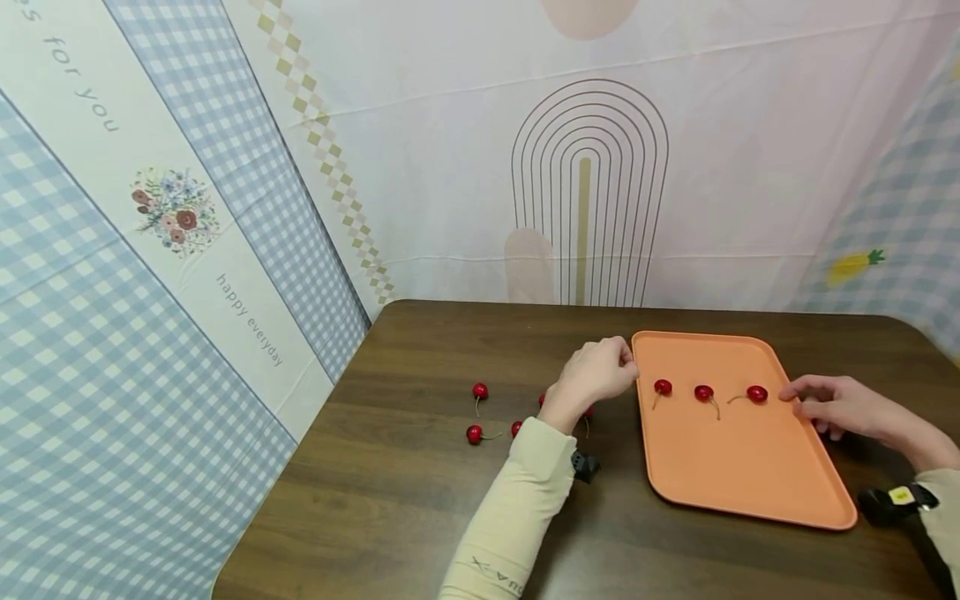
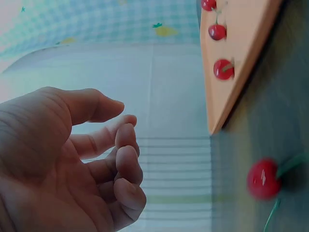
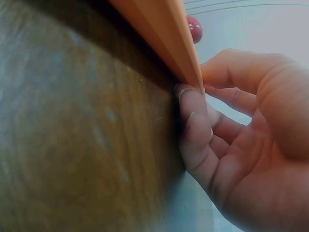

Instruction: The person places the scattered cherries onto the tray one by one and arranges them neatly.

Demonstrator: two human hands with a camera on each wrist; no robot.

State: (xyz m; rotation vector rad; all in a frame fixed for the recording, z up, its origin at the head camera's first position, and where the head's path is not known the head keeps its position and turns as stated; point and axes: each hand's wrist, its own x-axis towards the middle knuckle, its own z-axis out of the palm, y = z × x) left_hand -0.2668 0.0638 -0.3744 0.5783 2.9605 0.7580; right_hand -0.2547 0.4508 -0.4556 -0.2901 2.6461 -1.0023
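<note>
My right hand grips the right rim of an orange tray. In the right wrist view its thumb lies over the rim and fingers are under it. Three red cherries with stems lie in a row on the tray: a left cherry, a middle cherry and a right cherry. Beside the tray's left rim hovers my left hand. Its fingers are loosely bent and hold nothing, as the left wrist view shows. Whether it touches the rim is unclear.
Several more cherries lie on the dark wooden table, among them one cherry and another cherry at the left. Others are partly hidden by the left wrist. A patterned cloth hangs behind the table.
</note>
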